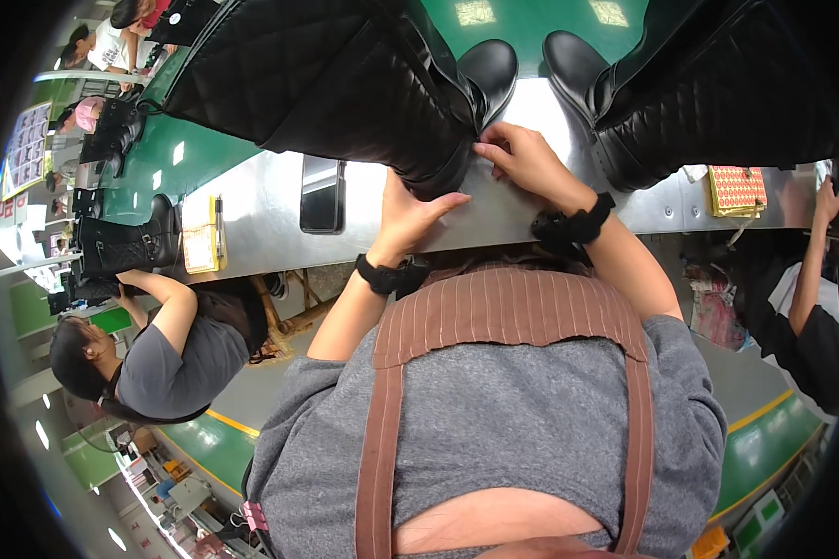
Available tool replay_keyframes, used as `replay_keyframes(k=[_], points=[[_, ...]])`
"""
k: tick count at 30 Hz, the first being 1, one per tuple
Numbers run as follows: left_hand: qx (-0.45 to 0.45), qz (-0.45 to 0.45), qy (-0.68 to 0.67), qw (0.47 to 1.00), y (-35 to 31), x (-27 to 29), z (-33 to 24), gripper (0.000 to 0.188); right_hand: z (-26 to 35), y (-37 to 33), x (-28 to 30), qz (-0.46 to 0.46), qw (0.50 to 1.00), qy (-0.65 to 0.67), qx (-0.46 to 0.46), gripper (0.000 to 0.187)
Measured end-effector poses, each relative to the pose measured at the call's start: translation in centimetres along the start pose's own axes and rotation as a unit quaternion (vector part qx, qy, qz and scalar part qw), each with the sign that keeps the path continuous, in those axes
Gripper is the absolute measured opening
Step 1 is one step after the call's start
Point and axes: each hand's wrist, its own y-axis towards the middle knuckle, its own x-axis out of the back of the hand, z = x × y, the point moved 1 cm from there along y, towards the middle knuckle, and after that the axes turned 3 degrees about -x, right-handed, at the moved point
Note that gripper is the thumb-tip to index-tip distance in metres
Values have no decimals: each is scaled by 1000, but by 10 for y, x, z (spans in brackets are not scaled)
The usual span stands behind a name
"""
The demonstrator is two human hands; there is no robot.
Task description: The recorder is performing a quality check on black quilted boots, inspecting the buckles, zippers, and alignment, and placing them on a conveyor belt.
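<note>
Head view: right hand (531,170) pinched narrow at left boot's (345,98) ankle; can't tell if it's holding anything. Left hand (403,219) at heel side, thumb spread, fingers hidden, grip unclear. Left boot's shaft runs leftward from both hands, toe pointing away; inside not visible. Right boot (708,116) to its right; phone (322,196) nearside of shaft.

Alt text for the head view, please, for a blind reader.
A person's left hand and right hand are at a black boot on a metal bench, the left's fingers hidden by it. Another boot is to the right; a phone lies to the left.
</note>
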Motion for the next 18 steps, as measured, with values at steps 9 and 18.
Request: replay_keyframes(k=[9, 18], points=[[33, -54, 89, 994, -1, -13, 7, 58, -1, 13, 2, 130, 983, 107, -73, 29], [61, -44, 98, 992, 1, -9, -28, 76, 128, -6, 38, 139, 958, 196, 155, 32]])
